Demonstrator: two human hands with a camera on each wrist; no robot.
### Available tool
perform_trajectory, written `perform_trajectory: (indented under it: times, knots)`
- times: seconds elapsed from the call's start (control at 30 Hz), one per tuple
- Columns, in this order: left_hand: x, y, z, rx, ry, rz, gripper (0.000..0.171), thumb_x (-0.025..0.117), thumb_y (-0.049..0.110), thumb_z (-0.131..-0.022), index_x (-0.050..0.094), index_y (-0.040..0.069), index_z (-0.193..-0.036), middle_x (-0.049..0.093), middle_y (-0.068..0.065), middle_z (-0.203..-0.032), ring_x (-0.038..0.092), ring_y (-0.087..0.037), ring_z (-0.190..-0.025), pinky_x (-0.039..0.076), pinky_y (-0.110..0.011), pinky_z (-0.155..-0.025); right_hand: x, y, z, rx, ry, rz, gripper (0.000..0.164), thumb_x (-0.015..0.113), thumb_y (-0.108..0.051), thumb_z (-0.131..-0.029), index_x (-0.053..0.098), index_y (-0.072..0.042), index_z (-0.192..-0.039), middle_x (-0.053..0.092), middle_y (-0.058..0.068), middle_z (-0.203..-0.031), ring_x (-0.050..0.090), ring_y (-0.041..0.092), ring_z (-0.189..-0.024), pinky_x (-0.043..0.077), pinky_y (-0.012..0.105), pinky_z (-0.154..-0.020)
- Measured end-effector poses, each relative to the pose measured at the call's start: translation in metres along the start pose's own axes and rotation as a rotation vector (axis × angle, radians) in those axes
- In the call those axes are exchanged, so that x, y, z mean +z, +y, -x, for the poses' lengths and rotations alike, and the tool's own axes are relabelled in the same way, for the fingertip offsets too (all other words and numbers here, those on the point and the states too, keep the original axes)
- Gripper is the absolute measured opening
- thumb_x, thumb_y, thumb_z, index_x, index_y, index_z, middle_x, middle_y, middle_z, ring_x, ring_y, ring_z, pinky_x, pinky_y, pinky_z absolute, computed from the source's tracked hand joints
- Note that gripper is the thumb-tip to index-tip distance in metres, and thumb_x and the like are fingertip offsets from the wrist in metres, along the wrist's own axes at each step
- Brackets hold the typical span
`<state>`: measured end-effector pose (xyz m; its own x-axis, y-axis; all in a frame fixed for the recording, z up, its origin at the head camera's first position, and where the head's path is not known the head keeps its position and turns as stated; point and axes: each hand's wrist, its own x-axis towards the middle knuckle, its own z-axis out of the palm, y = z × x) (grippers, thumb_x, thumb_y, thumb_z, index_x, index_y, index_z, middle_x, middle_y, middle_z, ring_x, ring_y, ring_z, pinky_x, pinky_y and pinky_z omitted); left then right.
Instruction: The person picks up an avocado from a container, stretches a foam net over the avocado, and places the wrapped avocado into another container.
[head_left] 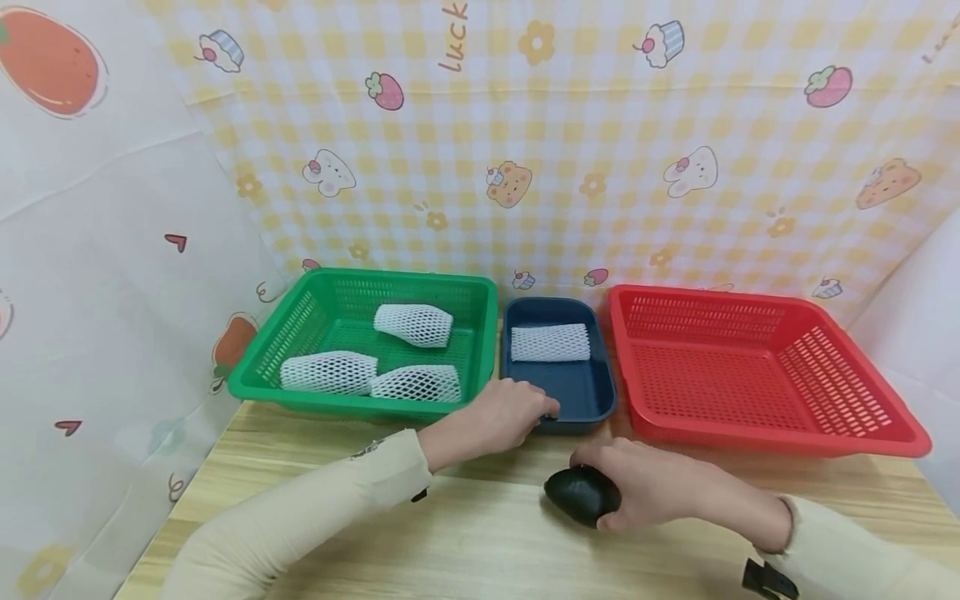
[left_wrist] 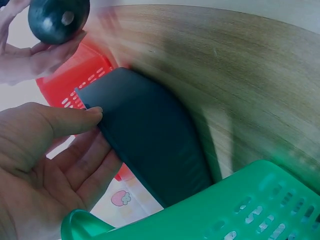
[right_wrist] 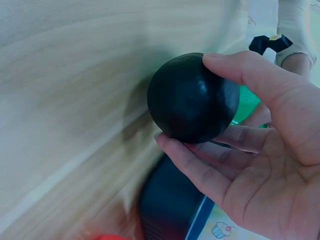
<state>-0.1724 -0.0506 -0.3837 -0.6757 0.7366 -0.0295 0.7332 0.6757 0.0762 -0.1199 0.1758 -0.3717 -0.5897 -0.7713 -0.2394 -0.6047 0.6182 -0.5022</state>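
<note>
My right hand (head_left: 660, 483) grips a dark, nearly black avocado (head_left: 582, 495) just in front of the blue tray; thumb and fingers wrap its sides in the right wrist view, where the avocado (right_wrist: 192, 97) shows its rounded end. With my left hand (head_left: 504, 417) I pinch the near rim of the dark blue tray (head_left: 558, 396). In the left wrist view the thumb lies on the outside of the tray wall (left_wrist: 145, 130), the other fingers behind its rim. A white foam net sleeve (head_left: 551, 342) lies flat in the tray's far part.
Left of the tray stands a green basket (head_left: 360, 407) with white foam net sleeves (head_left: 330, 372) in it; whether they cover anything I cannot tell. A red basket (head_left: 750, 429) stands at the right. All rest on a wooden table (head_left: 465, 542) before a patterned cloth (head_left: 555, 125).
</note>
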Motion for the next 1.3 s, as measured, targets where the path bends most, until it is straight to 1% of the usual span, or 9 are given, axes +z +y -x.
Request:
perform_trajectory:
  times: [0.33, 0.53, 0.67, 0.87, 0.93, 1.0, 1.13, 1.2, 1.3]
  knots:
    - [0.001, -0.001, 0.001, 0.018, 0.018, -0.010, 0.024, 0.071, 0.013, -0.097, 0.076, 0.025, -0.117, 0.072, 0.004, -0.102, 0.066, -0.012, -0.080, 0.052, -0.025, -0.059, 0.003, -0.001, -0.001, 0.037, -0.030, -0.009, 0.056, 0.090, -0.024, -0.076, 0.066, -0.010, -0.124, 0.063, -0.008, -0.115, 0.057, 0.008, -0.098, 0.052, 0.034, -0.080]
    - [0.000, -0.001, 0.001, 0.019, 0.017, -0.006, 0.024, 0.072, 0.013, -0.096, 0.076, 0.025, -0.117, 0.072, 0.004, -0.103, 0.066, -0.013, -0.081, 0.052, -0.026, -0.060, 0.003, -0.002, -0.002, 0.021, -0.027, 0.004, 0.056, 0.092, -0.024, -0.075, 0.067, -0.009, -0.123, 0.064, -0.007, -0.115, 0.057, 0.008, -0.098, 0.052, 0.034, -0.080]
    - [-0.001, -0.002, 0.001, 0.019, 0.012, 0.001, 0.024, 0.072, 0.013, -0.096, 0.076, 0.024, -0.117, 0.072, 0.005, -0.103, 0.067, -0.013, -0.082, 0.053, -0.027, -0.061, 0.003, -0.003, -0.005, 0.011, -0.026, 0.011, 0.055, 0.093, -0.023, -0.073, 0.069, -0.010, -0.121, 0.065, -0.009, -0.112, 0.058, 0.006, -0.095, 0.052, 0.033, -0.079]
    - [-0.004, -0.006, -0.003, 0.022, -0.013, 0.081, 0.021, 0.074, 0.013, -0.095, 0.077, 0.022, -0.113, 0.072, 0.007, -0.099, 0.065, -0.011, -0.081, 0.053, -0.026, -0.063, 0.003, -0.002, -0.009, 0.015, -0.031, 0.011, 0.055, 0.095, -0.023, -0.071, 0.071, -0.011, -0.119, 0.066, -0.011, -0.108, 0.058, 0.005, -0.090, 0.052, 0.032, -0.076]
    - [-0.007, -0.008, -0.005, 0.028, -0.033, 0.115, 0.020, 0.074, 0.012, -0.094, 0.077, 0.021, -0.112, 0.072, 0.007, -0.097, 0.064, -0.010, -0.079, 0.053, -0.026, -0.064, 0.002, -0.003, -0.009, 0.021, -0.034, 0.012, 0.055, 0.095, -0.024, -0.071, 0.071, -0.012, -0.119, 0.066, -0.011, -0.108, 0.058, 0.006, -0.090, 0.052, 0.032, -0.076]
    - [-0.012, -0.009, -0.007, 0.027, -0.070, 0.148, 0.020, 0.075, 0.012, -0.094, 0.076, 0.020, -0.112, 0.071, 0.007, -0.094, 0.064, -0.009, -0.079, 0.053, -0.027, -0.065, 0.002, -0.003, -0.009, 0.024, -0.033, 0.011, 0.055, 0.095, -0.024, -0.070, 0.071, -0.012, -0.119, 0.066, -0.011, -0.108, 0.058, 0.006, -0.090, 0.052, 0.033, -0.076]
    - [-0.025, -0.008, -0.014, 0.015, -0.141, 0.214, 0.023, 0.074, 0.015, -0.095, 0.074, 0.017, -0.118, 0.070, 0.009, -0.092, 0.064, -0.007, -0.081, 0.054, -0.029, -0.069, 0.001, -0.002, -0.009, 0.012, -0.024, 0.011, 0.055, 0.096, -0.023, -0.070, 0.072, -0.011, -0.118, 0.067, -0.011, -0.109, 0.059, 0.006, -0.091, 0.052, 0.032, -0.077]
    - [-0.033, -0.007, -0.018, 0.012, -0.149, 0.228, 0.025, 0.074, 0.018, -0.095, 0.072, 0.017, -0.120, 0.069, 0.010, -0.092, 0.064, -0.007, -0.083, 0.054, -0.030, -0.070, 0.001, -0.002, -0.008, 0.007, -0.023, 0.007, 0.056, 0.096, -0.022, -0.069, 0.072, -0.010, -0.119, 0.067, -0.011, -0.109, 0.060, 0.006, -0.092, 0.052, 0.032, -0.077]
    - [-0.046, -0.005, -0.023, 0.016, -0.130, 0.212, 0.026, 0.074, 0.020, -0.095, 0.072, 0.017, -0.121, 0.070, 0.010, -0.094, 0.064, -0.007, -0.086, 0.054, -0.029, -0.072, 0.001, -0.001, -0.009, 0.000, -0.026, -0.003, 0.057, 0.096, -0.022, -0.069, 0.072, -0.010, -0.119, 0.068, -0.011, -0.110, 0.060, 0.005, -0.093, 0.052, 0.031, -0.078]
